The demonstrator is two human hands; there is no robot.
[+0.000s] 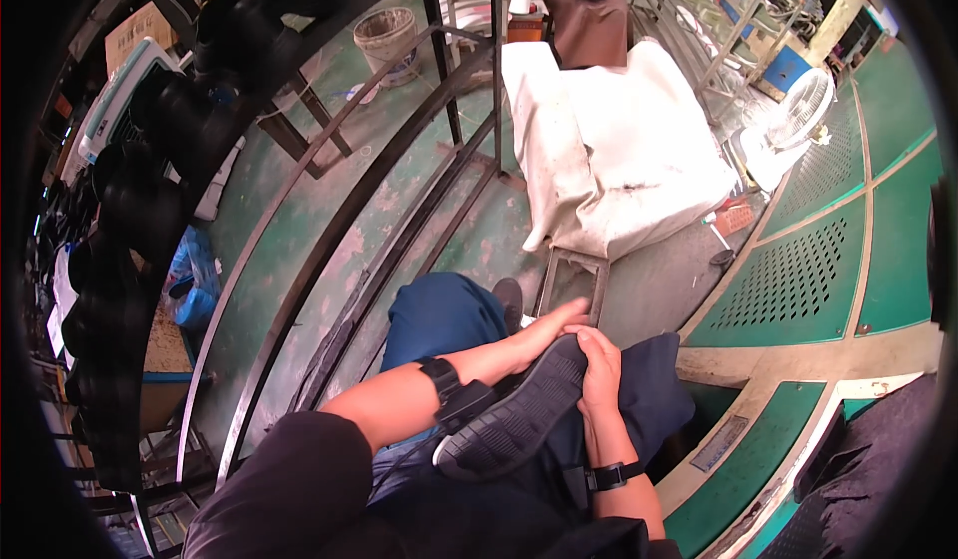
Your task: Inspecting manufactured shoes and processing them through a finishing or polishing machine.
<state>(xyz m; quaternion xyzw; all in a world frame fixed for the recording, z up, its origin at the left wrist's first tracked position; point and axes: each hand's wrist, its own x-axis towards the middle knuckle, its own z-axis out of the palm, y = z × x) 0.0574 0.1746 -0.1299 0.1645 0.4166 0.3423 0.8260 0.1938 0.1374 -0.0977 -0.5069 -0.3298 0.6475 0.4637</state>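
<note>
One black, rib-soled shoe [519,409], sole slanted upward off the right edge of our blue-clad knee [441,314], far end clasped in our bare right hand [601,367], apparently for steadiness, our bare left hand [534,342] alongside, grip indiscernible.

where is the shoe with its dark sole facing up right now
In the head view, the shoe is low, just right of the middle, over the person's lap, with the left hand and right hand at its upper end.
</note>
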